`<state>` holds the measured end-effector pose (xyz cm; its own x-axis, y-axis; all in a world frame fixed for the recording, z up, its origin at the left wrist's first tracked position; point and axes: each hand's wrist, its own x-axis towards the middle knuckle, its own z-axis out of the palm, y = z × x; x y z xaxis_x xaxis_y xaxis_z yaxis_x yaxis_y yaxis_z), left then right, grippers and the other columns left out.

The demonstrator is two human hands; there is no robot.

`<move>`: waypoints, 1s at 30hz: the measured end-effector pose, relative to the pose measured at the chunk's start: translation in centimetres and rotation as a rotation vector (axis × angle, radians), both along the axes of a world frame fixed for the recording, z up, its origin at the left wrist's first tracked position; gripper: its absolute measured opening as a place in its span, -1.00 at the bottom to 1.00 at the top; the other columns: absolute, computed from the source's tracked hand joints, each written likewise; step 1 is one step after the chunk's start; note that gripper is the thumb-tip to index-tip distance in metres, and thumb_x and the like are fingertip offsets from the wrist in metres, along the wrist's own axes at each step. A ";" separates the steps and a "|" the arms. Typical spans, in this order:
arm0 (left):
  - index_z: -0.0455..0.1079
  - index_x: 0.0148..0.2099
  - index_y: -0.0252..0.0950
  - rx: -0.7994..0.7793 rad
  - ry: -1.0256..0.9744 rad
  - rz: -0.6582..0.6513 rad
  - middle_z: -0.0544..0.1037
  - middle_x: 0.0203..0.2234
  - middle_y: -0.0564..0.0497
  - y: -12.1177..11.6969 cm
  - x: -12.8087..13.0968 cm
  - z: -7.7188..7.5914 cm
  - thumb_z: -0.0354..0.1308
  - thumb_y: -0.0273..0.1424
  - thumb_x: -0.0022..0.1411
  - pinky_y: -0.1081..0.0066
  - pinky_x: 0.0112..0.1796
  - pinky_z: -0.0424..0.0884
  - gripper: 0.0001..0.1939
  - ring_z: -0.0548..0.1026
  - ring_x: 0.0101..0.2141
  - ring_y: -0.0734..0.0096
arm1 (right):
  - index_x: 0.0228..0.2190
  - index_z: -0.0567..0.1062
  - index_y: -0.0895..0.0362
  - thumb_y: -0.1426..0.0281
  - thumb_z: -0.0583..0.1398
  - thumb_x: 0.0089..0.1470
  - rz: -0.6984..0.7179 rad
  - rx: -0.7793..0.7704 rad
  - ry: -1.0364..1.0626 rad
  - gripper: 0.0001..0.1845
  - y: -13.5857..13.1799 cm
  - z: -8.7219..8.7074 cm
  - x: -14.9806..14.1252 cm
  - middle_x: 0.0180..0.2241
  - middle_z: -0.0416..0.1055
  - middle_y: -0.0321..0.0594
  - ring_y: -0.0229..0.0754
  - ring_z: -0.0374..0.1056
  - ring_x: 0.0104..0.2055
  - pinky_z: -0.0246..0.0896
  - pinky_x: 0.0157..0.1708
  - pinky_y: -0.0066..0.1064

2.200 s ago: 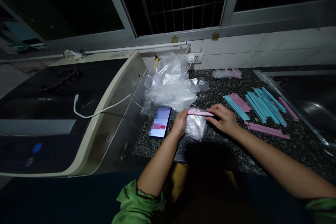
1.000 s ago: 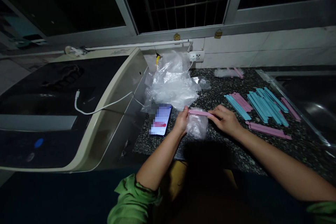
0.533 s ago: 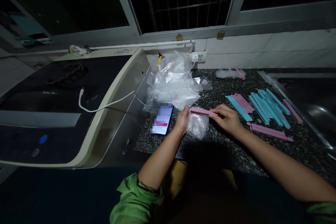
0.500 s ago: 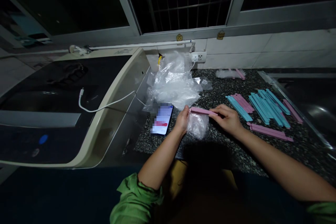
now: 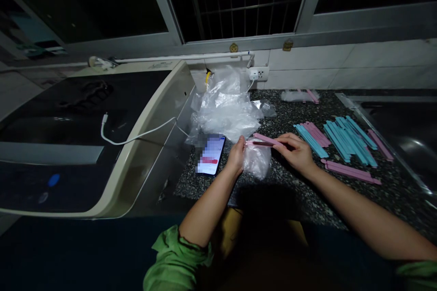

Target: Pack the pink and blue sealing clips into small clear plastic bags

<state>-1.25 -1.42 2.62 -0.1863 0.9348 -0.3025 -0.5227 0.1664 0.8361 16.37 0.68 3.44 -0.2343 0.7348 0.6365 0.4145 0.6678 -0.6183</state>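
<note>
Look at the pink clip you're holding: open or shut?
Open. The pink clip has two strips spread apart, meeting near the right hand.

Dim scene, heavy central shadow, faint sink glare

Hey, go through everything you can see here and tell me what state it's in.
Pink clip: slightly open, held by left hand and right hand
Phone: screen lit
Charger: plugged in
White cable: near end loose
Machine lid: closed
Plastic bags: crumpled, heaped
Blue clips: loosely piled
</note>
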 end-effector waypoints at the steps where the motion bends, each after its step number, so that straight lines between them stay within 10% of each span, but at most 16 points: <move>1: 0.34 -0.58 -0.37 -0.001 0.005 -0.002 0.36 -0.74 0.06 0.0 0.0 0.0 0.21 0.00 -0.10 0.47 -0.55 0.17 -0.53 0.29 -0.66 0.50 | -0.40 0.53 0.07 0.22 0.20 0.00 -0.006 -0.006 0.008 -0.81 0.0 -0.1 0.0 -0.43 0.41 -0.21 -0.23 0.32 -0.43 0.28 -0.50 -0.36; 30: 0.37 -0.50 -0.38 0.034 -0.017 0.023 0.41 -0.73 0.04 0.3 -0.3 -0.5 0.19 0.01 -0.11 0.47 -0.56 0.21 -0.52 0.41 -0.61 0.40 | -0.41 0.48 0.08 0.27 0.27 -0.13 0.109 -0.320 0.370 -0.81 0.1 -0.5 -0.2 -0.36 0.29 -0.24 -0.26 0.30 -0.42 0.46 -0.50 -0.34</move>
<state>-1.51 -1.16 2.08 -0.2028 0.9402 -0.2738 -0.5403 0.1258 0.8320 16.18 0.77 2.95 -0.1217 0.8908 0.4377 0.0671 0.4474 -0.8918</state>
